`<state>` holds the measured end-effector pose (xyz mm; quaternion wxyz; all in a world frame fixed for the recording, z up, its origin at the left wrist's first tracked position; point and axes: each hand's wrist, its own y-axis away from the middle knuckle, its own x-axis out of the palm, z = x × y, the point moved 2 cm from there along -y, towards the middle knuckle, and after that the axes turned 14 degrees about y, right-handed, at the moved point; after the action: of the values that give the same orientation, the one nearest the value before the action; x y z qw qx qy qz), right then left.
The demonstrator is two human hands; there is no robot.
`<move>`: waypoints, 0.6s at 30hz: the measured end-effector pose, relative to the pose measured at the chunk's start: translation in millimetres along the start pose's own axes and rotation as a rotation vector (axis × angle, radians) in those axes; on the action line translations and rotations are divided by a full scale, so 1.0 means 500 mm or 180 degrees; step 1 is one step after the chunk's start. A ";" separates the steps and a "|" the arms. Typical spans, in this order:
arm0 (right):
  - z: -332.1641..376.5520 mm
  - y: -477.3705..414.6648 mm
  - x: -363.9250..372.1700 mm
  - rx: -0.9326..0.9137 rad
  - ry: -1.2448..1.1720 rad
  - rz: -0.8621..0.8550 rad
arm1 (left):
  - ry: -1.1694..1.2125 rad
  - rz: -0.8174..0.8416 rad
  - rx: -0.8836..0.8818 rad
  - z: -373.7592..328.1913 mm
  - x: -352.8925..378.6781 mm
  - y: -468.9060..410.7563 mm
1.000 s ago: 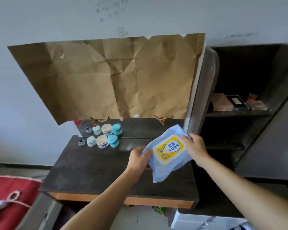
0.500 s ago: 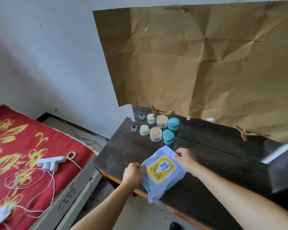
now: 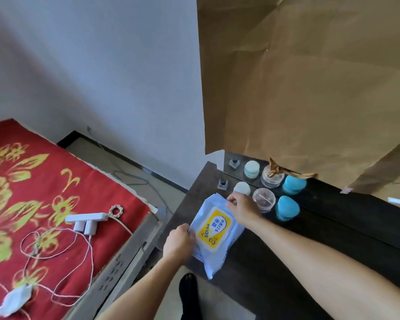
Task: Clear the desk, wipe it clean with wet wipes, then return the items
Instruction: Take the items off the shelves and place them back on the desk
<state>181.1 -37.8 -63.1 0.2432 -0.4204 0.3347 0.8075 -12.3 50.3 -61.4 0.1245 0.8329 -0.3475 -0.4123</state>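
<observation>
Gripping a blue pack of wet wipes (image 3: 217,232) with both hands at the near left corner of the dark desk (image 3: 333,239), near end jutting past the edge. Left hand (image 3: 179,241), fingers curled round the pack's left side; right hand (image 3: 243,207), fingers pinching its far edge. Just beyond, in a row: small bottle (image 3: 222,183), white-lidded jar (image 3: 241,188), clear jar (image 3: 263,199), blue jar (image 3: 288,207). At left, a red-covered bed (image 3: 32,192) bearing a white power strip (image 3: 87,219).
</observation>
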 end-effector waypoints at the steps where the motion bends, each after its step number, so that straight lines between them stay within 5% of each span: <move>1: 0.014 -0.017 0.010 0.0059 0.0019 -0.0006 | -0.0103 0.0066 0.0030 0.006 -0.009 -0.024; 12: 0.087 -0.122 0.102 0.0688 0.0445 -0.0018 | -0.1390 0.1083 0.0519 0.046 -0.073 -0.183; 18: 0.049 -0.077 0.063 0.0554 0.0573 -0.0332 | -0.1768 0.0745 0.1617 -0.051 -0.088 -0.203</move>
<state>177.7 9.0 -92.4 0.2895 -0.4853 0.4016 0.7207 37.3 152.0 -68.9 -0.1381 0.6487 -0.5517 -0.5058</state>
